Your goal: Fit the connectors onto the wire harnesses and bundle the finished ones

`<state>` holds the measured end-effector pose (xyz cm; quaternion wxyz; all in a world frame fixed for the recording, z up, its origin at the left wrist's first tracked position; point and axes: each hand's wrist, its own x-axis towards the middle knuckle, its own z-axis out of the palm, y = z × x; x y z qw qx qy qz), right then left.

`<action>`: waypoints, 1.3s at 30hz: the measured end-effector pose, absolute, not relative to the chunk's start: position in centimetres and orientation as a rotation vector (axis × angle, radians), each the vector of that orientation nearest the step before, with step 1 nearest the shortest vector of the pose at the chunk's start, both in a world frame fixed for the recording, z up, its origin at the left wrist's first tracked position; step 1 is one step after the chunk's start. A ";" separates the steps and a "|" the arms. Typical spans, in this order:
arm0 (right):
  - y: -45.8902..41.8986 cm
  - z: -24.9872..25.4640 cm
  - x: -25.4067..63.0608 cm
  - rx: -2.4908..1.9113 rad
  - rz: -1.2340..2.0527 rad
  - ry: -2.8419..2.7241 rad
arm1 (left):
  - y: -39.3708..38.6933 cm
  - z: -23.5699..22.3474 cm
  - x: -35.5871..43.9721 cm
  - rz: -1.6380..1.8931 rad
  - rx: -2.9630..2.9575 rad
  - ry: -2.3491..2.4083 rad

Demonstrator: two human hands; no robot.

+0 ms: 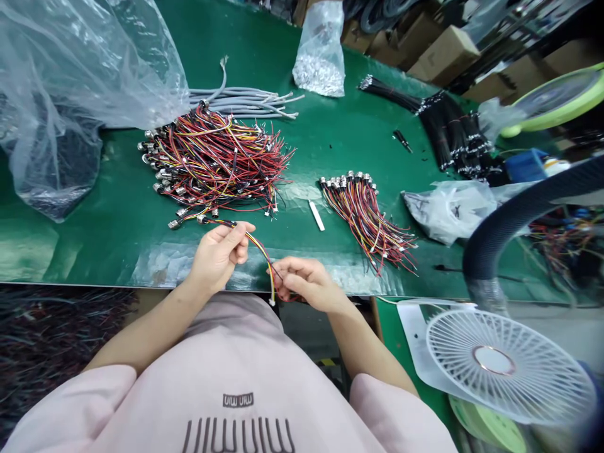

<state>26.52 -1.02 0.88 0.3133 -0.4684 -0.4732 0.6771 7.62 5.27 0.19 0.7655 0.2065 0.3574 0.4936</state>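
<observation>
A wire harness (258, 244) with red, yellow, black and white wires stretches between my two hands over the front edge of the bench. My left hand (221, 251) pinches it near its round metal connector (202, 219), which points left. At the other end my right hand (306, 281) has its fingers closed on the loose wires, and a small white plug (272, 302) hangs beside the fingertips. Behind my left hand lies a large heap of similar harnesses (221, 157). A smaller bundle of harnesses (365, 217) rests to the right.
A white marker-like stick (316, 216) lies between the piles on the green bench (325, 138). Grey cables (245, 102) and plastic bags (321, 50) are farther back. Black cable bundles (446, 126), a black flexible hose (491, 233) and a white fan (509, 365) stand to the right.
</observation>
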 end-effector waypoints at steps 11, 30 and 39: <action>-0.7 0.5 25.7 -1.242 1.751 -1.343 | 5.3 0.1 7.8 1.090 0.447 0.778; -0.3 2.2 28.9 -1.361 0.521 -2.315 | 3.7 -1.4 10.7 0.815 0.841 0.640; -0.7 0.7 29.2 -1.350 0.067 -2.409 | 4.6 -1.5 7.5 0.758 0.867 0.792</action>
